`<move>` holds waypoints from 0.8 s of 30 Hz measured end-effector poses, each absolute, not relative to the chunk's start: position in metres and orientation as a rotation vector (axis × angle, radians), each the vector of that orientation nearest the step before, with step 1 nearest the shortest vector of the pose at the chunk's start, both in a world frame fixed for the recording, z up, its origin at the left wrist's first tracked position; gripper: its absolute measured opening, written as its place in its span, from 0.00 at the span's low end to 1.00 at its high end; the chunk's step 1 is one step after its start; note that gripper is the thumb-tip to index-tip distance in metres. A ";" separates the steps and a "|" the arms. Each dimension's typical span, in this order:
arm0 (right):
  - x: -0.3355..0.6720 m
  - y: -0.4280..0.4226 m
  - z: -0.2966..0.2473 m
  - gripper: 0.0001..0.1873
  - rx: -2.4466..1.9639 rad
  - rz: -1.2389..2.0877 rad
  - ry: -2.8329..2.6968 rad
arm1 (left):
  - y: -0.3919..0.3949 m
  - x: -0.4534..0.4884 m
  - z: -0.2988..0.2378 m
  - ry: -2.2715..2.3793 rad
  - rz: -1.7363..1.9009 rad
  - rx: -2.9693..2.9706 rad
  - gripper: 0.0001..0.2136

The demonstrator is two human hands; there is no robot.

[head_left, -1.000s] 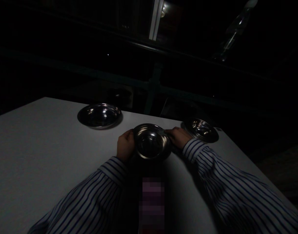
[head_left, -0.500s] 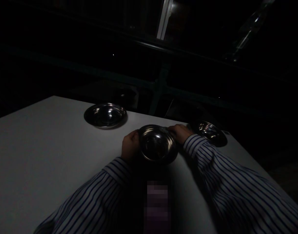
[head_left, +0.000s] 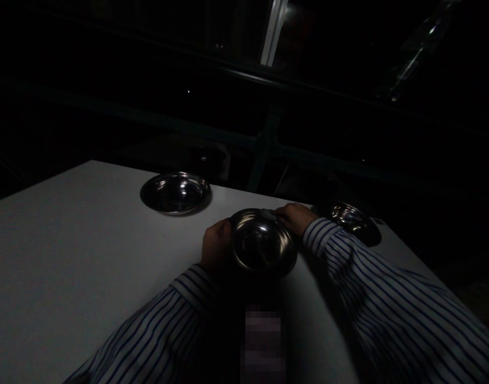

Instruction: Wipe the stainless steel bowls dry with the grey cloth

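Note:
A shiny metal bowl [head_left: 262, 245] is tilted toward me above the white table, its inside showing. My left hand [head_left: 216, 245] is closed on its left rim, thumb at the edge. At the far right rim, my right hand [head_left: 294, 217] is closed on a small pale cloth [head_left: 269, 214] pressed against the metal; whether it is fabric or tissue I cannot tell. The fingers behind the bowl are hidden. A second metal bowl [head_left: 176, 194] sits on the table at the far left. Just beyond my right wrist lies a third bowl [head_left: 354, 221], partly covered by my sleeve.
The white table [head_left: 88, 240] has its far edge just behind the bowls. Beyond it, in the dark, are a frame bar [head_left: 264, 144] and a clear bottle [head_left: 414, 58] at the upper right. The light is very dim.
The view has shifted slightly, so everything sits a little lower and to the right. Both hands keep their hold, and the cloth stays at the far rim.

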State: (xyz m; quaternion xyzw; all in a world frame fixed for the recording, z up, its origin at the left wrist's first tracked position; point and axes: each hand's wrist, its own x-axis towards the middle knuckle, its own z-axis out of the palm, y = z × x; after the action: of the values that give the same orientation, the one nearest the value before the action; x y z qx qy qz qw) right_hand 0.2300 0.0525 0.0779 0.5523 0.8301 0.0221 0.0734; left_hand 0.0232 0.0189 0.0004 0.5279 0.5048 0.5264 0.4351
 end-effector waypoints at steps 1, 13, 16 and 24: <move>0.225 0.061 0.078 0.16 1.625 0.075 2.513 | 0.019 0.023 0.001 1.247 1.308 1.320 0.16; 0.155 0.083 0.085 0.17 1.226 0.161 2.710 | 0.022 0.022 -0.003 1.339 1.345 1.332 0.15; 0.157 0.083 0.085 0.17 1.261 0.165 2.698 | 0.023 0.022 -0.003 1.357 1.356 1.332 0.15; 0.221 0.069 0.080 0.16 1.534 0.128 2.511 | 0.021 0.021 -0.002 1.324 1.344 1.329 0.16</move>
State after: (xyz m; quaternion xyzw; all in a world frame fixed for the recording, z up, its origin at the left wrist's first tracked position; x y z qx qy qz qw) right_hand 0.2212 0.0687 0.0804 0.5183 0.8485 0.0431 0.0979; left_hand 0.0210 0.0210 -0.0023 0.5266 0.5244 0.5325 0.4051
